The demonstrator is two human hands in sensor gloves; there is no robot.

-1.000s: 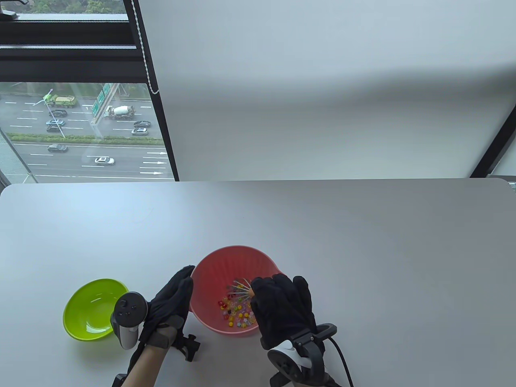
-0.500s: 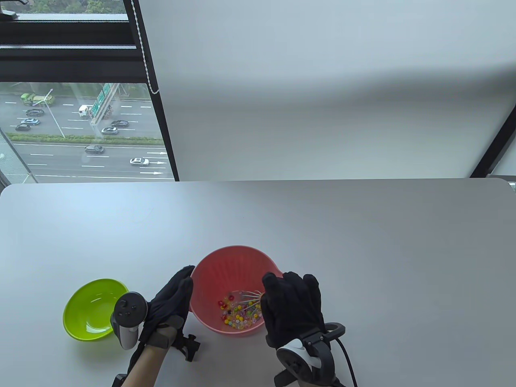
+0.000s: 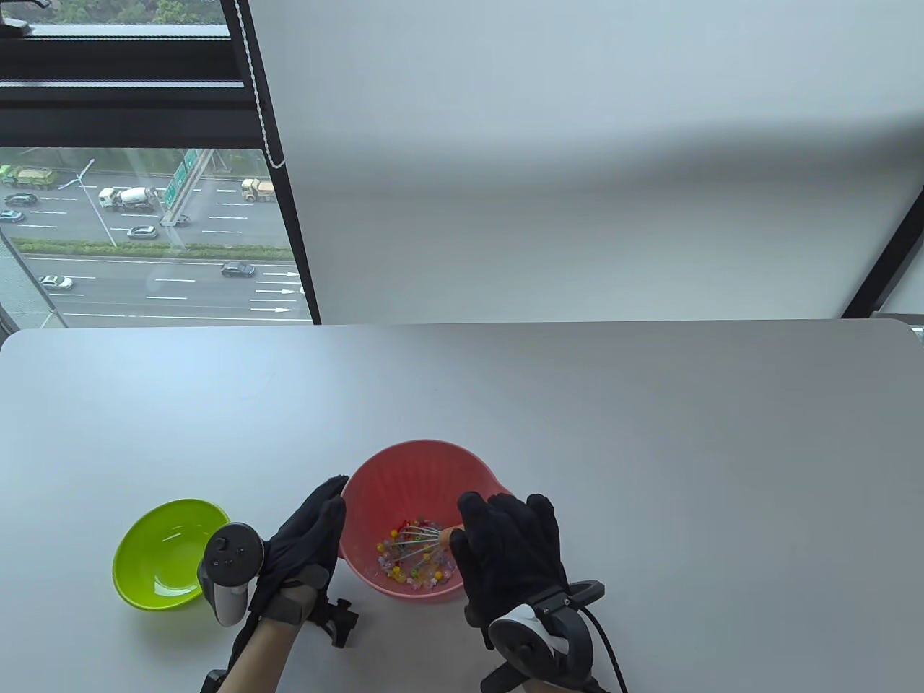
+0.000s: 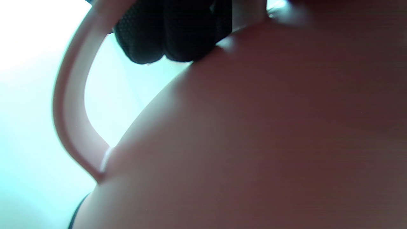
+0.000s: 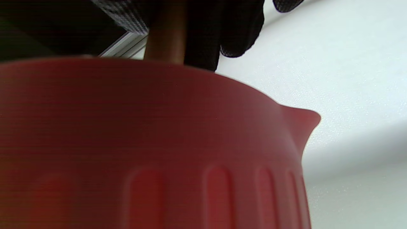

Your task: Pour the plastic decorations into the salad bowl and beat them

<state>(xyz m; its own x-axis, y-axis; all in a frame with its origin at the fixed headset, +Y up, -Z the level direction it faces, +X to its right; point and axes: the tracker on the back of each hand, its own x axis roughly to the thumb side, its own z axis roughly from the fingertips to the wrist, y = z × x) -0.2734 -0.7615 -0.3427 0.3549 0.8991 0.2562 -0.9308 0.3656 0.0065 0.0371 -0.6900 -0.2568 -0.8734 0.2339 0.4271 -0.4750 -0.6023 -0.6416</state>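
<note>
The pink salad bowl (image 3: pixel 422 453) stands near the table's front edge, with several coloured plastic beads (image 3: pixel 408 569) scattered on its bottom. My right hand (image 3: pixel 509 552) hovers over the bowl's right rim and grips the brown handle (image 3: pixel 450 535) of a wire whisk (image 3: pixel 417 540), whose wires dip among the beads. In the right wrist view the handle (image 5: pixel 167 35) rises behind the bowl wall (image 5: pixel 159 133) between my fingers (image 5: pixel 237 28). My left hand (image 3: pixel 310 538) lies flat against the bowl's left side. In the left wrist view its fingertips (image 4: pixel 171 31) touch the bowl wall (image 4: pixel 270 127) beside the loop handle (image 4: pixel 68 105).
An empty green bowl (image 3: pixel 141 530) sits left of my left hand. The bowl's pouring spout (image 5: pixel 305 121) points right. The white table (image 3: pixel 650 433) stretches back to a wall and a window.
My right hand swung out to the right and came back left with the whisk. The whisk head swept to the bowl's left part and the beads shifted. The left hand stayed put.
</note>
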